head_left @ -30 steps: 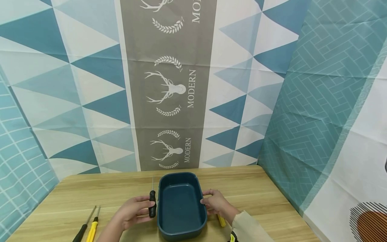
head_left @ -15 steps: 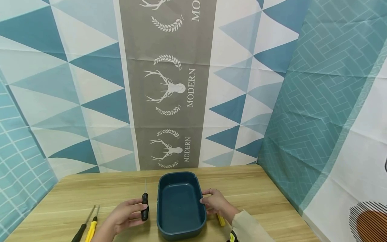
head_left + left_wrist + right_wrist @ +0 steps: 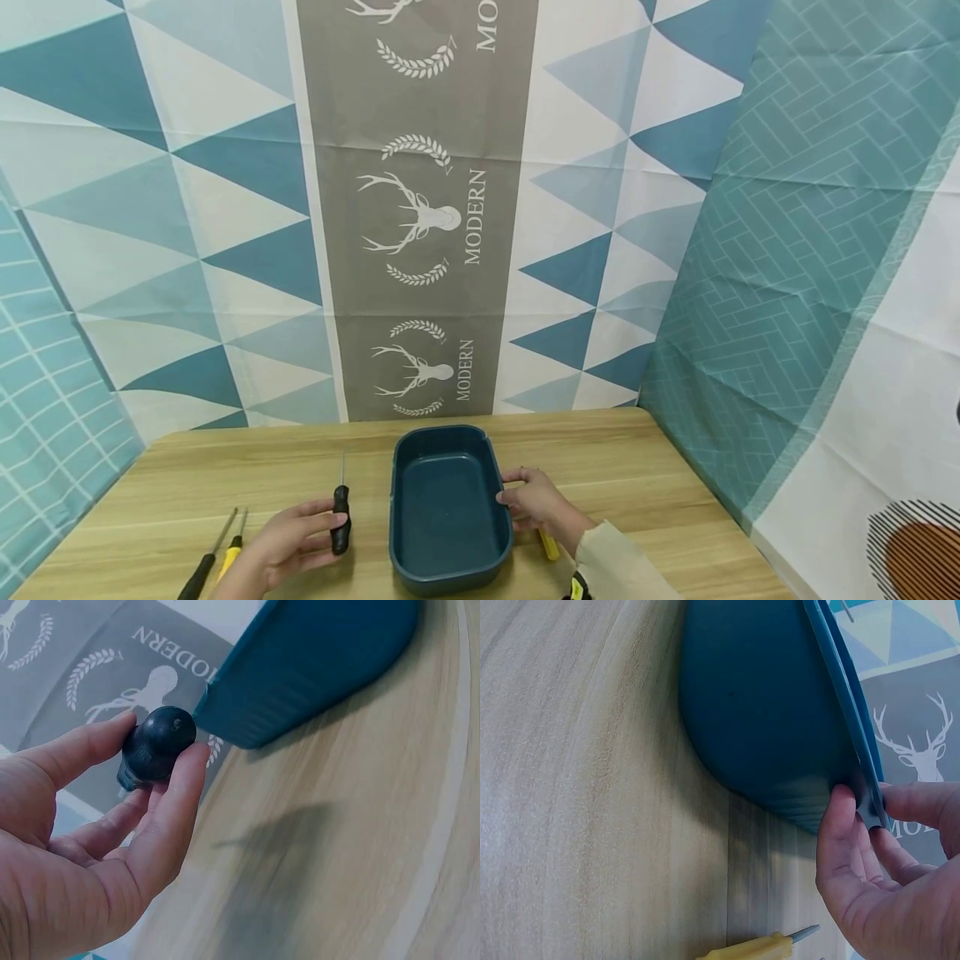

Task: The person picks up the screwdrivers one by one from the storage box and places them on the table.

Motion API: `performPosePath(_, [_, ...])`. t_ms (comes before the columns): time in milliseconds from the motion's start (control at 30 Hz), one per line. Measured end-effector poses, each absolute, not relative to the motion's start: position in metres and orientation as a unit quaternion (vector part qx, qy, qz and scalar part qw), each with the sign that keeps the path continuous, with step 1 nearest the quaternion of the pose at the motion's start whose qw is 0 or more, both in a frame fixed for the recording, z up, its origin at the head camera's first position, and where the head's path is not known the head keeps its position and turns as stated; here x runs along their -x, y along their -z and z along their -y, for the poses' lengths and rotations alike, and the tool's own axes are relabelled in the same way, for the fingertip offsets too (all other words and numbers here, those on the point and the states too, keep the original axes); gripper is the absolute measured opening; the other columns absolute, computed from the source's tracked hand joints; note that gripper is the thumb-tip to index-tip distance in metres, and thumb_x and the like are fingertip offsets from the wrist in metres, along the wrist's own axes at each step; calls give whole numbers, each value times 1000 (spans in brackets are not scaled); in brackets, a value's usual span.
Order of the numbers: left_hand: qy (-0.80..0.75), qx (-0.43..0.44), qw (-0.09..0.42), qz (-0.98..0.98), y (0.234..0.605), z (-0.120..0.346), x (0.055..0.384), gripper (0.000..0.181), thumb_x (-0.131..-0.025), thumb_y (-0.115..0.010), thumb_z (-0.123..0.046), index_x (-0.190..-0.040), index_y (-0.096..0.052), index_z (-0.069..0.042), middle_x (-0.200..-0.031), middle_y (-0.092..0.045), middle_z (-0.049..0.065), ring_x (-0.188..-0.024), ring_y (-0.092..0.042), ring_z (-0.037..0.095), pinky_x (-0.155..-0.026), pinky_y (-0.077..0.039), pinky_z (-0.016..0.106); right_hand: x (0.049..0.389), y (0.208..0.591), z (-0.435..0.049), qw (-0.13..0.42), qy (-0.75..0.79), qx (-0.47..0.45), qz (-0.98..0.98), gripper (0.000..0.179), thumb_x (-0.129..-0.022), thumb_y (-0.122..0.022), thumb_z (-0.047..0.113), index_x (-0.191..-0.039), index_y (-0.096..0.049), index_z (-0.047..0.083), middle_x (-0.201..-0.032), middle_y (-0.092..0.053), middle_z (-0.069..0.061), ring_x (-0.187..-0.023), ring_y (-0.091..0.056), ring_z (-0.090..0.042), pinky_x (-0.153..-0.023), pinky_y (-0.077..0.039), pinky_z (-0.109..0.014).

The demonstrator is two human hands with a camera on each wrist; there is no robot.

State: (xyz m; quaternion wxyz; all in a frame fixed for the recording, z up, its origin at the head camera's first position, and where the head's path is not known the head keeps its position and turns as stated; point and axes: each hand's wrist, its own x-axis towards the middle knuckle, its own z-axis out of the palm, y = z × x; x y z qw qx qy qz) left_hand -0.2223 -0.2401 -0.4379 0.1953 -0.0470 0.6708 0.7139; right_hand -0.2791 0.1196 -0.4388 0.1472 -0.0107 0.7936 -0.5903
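My left hand (image 3: 291,542) pinches a black-handled screwdriver (image 3: 341,521) between thumb and fingers, its thin shaft pointing away toward the wall. In the left wrist view the rounded end of that screwdriver's handle (image 3: 159,742) faces the camera, and the handle's shadow falls on the table below. To its right stands a dark blue rectangular bin (image 3: 450,512) with nothing inside. My right hand (image 3: 540,504) holds the bin's right rim, thumb on one side and fingers on the outer wall, as the right wrist view shows.
On the wooden table (image 3: 600,467), a black screwdriver (image 3: 198,575) and a yellow-and-black screwdriver (image 3: 232,557) lie at the left. Beside my right wrist lies another yellow-handled screwdriver (image 3: 549,544), partly hidden by the hand. A patterned cloth (image 3: 420,250) hangs behind the table.
My left hand has moved left, away from the bin and slightly toward me, carrying the black screwdriver. The right hand and the bin have stayed in place.
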Motion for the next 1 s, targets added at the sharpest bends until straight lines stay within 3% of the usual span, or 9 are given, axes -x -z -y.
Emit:
performPosePath(533, [-699, 36, 218, -680, 448, 272, 214, 86, -91, -60, -18, -138, -1, 22, -99, -68, 5, -97, -67, 28, -84, -54, 39, 280, 442, -121, 149, 593, 13, -791, 38, -87, -61, 6, -122, -50, -1, -94, -66, -15, -74, -63, -20, -57, -53, -29])
performPosePath(733, [-701, 38, 229, -674, 451, 281, 213, 82, -90, -61, -17, -137, -7, 22, -98, -68, 5, -94, -67, 24, -82, -55, 36, 280, 442, -121, 149, 593, 12, -791, 38, -87, -61, 6, -122, -50, -2, -93, -67, -14, -74, -63, -19, -57, -52, -29])
performPosePath(1000, [-689, 56, 233, -684, 453, 289, 209, 68, -89, -63, -19, -132, -29, 20, -93, -69, 4, -88, -69, 22, -76, -57, 29, 280, 440, -121, 150, 586, 11, -796, 37, -88, -60, 8, -122, -50, -1, -94, -66, -14, -75, -62, -20, -58, -52, -29])
